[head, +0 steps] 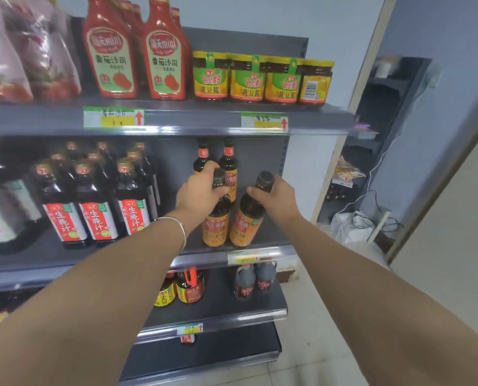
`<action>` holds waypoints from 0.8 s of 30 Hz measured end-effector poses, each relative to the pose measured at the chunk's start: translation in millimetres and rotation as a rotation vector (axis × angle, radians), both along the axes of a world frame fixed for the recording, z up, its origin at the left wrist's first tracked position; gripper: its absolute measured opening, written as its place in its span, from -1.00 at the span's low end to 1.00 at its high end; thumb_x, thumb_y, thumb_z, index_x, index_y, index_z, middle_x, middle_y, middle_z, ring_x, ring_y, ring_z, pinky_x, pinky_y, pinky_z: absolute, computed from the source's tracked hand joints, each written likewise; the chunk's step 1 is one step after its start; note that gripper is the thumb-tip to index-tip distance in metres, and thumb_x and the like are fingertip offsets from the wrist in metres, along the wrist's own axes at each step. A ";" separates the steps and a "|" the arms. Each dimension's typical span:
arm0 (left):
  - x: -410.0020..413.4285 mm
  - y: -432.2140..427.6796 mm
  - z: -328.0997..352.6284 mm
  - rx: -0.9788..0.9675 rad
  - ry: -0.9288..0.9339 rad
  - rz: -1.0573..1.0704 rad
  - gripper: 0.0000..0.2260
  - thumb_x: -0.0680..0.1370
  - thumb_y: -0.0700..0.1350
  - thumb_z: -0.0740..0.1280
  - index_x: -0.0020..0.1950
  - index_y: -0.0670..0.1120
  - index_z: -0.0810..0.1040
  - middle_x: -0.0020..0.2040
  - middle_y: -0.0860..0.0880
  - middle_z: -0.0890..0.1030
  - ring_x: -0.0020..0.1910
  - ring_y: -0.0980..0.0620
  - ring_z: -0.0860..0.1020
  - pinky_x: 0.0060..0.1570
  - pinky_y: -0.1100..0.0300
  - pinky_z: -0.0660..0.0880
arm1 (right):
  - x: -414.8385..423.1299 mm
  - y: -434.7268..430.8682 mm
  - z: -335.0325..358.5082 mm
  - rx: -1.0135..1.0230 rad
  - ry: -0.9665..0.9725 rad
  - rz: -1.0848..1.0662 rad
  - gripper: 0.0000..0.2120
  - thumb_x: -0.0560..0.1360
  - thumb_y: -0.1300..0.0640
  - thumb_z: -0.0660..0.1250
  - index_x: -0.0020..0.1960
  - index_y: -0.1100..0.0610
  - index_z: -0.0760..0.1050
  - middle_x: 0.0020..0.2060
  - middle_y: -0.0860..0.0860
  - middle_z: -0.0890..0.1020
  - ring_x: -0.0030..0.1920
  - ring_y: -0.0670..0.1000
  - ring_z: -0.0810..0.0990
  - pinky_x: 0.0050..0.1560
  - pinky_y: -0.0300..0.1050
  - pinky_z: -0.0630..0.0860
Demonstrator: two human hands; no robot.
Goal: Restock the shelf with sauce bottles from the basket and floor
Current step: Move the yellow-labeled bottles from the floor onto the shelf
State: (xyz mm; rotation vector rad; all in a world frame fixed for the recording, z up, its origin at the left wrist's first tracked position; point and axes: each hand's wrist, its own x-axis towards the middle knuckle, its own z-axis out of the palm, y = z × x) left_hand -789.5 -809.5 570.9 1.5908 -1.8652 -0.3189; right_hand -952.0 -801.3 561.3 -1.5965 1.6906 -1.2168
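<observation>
Two dark sauce bottles with orange labels stand at the front of the middle shelf (276,250). My left hand (197,195) grips the neck of the left sauce bottle (216,227). My right hand (275,197) grips the neck of the right sauce bottle (244,224), which tilts slightly. Behind them, two more bottles of the same kind (228,162) stand upright at the back of the shelf. No basket is in view.
Red-labelled dark bottles (95,215) fill the shelf's left side. Ketchup bottles (137,51) and yellow-lidded jars (262,79) sit on the shelf above. Jugs (255,282) stand on the shelf below. A doorway with a dark rack (377,140) lies to the right.
</observation>
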 end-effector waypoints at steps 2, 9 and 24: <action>2.1 -20.0 -2.8 0.023 0.000 -0.001 -0.62 0.52 -0.03 0.34 0.28 -0.04 0.31 0.06 -0.16 0.61 0.03 -0.22 0.59 0.02 -0.11 0.54 | 2.5 -26.2 -3.8 -0.008 0.004 0.006 -0.65 0.45 0.09 0.43 0.15 0.24 0.48 0.06 0.13 0.62 0.07 0.08 0.57 0.00 -0.14 0.47; 13.7 -82.9 -16.2 0.110 0.038 0.077 -0.60 0.51 -0.02 0.35 0.29 -0.04 0.32 0.07 -0.17 0.62 0.05 -0.21 0.59 0.05 -0.10 0.54 | 4.8 -110.9 -22.4 0.054 0.074 0.096 -0.66 0.45 0.09 0.42 0.16 0.22 0.50 0.08 0.13 0.63 0.12 0.12 0.59 -0.03 -0.17 0.44; 15.2 -138.9 -25.6 0.166 0.079 0.115 -0.62 0.57 -0.05 0.24 0.33 -0.01 0.21 0.08 -0.20 0.59 0.04 -0.25 0.58 0.06 -0.16 0.53 | 32.7 -169.3 -34.8 0.142 0.100 0.130 -0.62 0.53 0.05 0.31 0.29 0.17 0.38 0.13 0.11 0.61 0.15 0.12 0.57 -0.01 -0.17 0.39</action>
